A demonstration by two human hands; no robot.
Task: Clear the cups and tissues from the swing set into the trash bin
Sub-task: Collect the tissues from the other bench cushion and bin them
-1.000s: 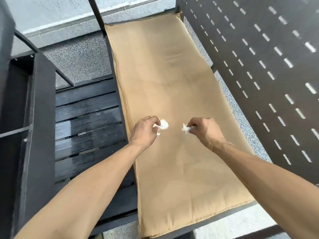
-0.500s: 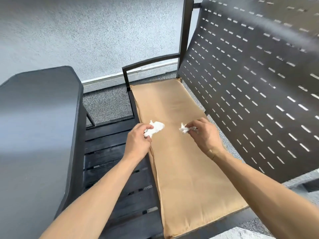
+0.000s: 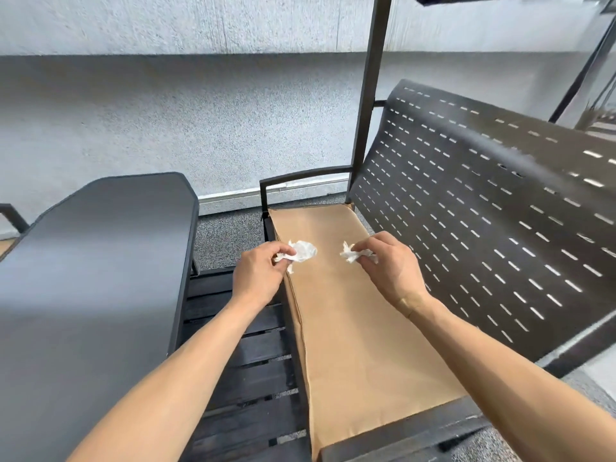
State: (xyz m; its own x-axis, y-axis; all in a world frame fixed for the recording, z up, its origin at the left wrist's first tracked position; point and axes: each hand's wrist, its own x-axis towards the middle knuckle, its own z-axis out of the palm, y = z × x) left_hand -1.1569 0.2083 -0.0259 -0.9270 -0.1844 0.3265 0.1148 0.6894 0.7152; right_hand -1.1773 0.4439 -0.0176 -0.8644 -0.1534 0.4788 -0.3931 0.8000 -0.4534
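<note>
Wall now larger, hands (image 3: pixel 328 271) seemingly higher

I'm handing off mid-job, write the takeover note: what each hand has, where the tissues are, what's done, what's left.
Left hand: pinching a crumpled white tissue.
Right hand: pinching a second, smaller tissue.
Both tissues are held just above the tan seat cushion of the swing bench.
Done: both tissues picked up; the visible cushion shows no other litter.
Left: carry both to the trash bin, which is not in view. No cups are in view either; check the rest of the swing set.
</note>
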